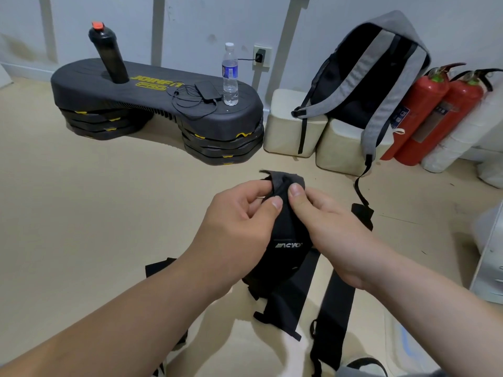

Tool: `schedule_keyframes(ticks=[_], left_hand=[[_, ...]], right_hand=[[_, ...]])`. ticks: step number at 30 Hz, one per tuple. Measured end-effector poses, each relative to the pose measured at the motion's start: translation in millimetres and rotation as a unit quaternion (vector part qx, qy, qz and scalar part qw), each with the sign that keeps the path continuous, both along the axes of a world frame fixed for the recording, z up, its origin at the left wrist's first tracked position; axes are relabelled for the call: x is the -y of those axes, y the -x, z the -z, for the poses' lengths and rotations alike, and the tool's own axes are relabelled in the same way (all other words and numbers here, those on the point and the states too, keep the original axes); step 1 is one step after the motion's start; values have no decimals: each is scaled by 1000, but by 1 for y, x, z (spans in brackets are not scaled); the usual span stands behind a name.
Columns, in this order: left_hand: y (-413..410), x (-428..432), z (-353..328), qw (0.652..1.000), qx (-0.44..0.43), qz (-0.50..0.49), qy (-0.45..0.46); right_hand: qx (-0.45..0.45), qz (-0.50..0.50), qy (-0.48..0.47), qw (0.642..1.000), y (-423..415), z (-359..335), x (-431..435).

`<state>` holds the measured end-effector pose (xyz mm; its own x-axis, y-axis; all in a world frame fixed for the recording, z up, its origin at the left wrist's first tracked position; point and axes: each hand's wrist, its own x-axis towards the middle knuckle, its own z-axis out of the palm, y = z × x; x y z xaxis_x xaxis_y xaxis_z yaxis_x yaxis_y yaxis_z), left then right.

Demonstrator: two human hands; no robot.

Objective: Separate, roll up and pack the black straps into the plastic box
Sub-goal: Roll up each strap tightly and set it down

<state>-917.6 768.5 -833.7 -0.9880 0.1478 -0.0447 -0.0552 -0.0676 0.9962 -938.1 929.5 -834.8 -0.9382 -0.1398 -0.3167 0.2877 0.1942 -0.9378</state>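
While the black strap is up above the floor, left hand & right hand pinch its top end w/ thumbs and curled fingers. The rest hangs btwn the wrists. Other straps lie below. A clear bottle stands on the step platform — backpack beyond, contents hidden.

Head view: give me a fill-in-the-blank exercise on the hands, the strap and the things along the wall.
The strap pinched by the left hand and the right hand is ____.
____ red fire extinguishers stand beside the grey backpack.
The clear water bottle has a ____ cap.
Missing words: black; two; white.
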Motion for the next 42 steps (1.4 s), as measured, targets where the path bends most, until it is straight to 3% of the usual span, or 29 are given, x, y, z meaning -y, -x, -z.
schedule_keyframes(ticks=[7,13,17,20,22,25,30,36,39,42], left_hand=[[3,-2,6,1000,-3,-24,19],[-7,-18,20,989,63,11,132],[-10,-20,26,972,84,50,213],[-7,-18,25,977,75,14,198],[-4,-17,24,982,62,0,177],[-2,-18,24,988,65,-12,143],[-5,-28,20,986,115,11,116],[-23,-27,32,973,165,137,86],[-24,-17,36,970,149,148,119],[-22,-10,37,977,133,108,126]], right_hand=[[-51,31,49,997,-10,-1,10],[-52,179,115,976,7,-4,7],[-2,239,206,949,18,-10,-4],[87,171,267,944,19,-12,-12],[139,81,270,949,14,-14,-16],[143,-9,231,962,4,-12,-19],[91,103,193,971,0,0,-14],[43,281,184,941,6,2,-20],[96,308,185,928,11,8,-25],[193,230,190,935,9,16,-7]])
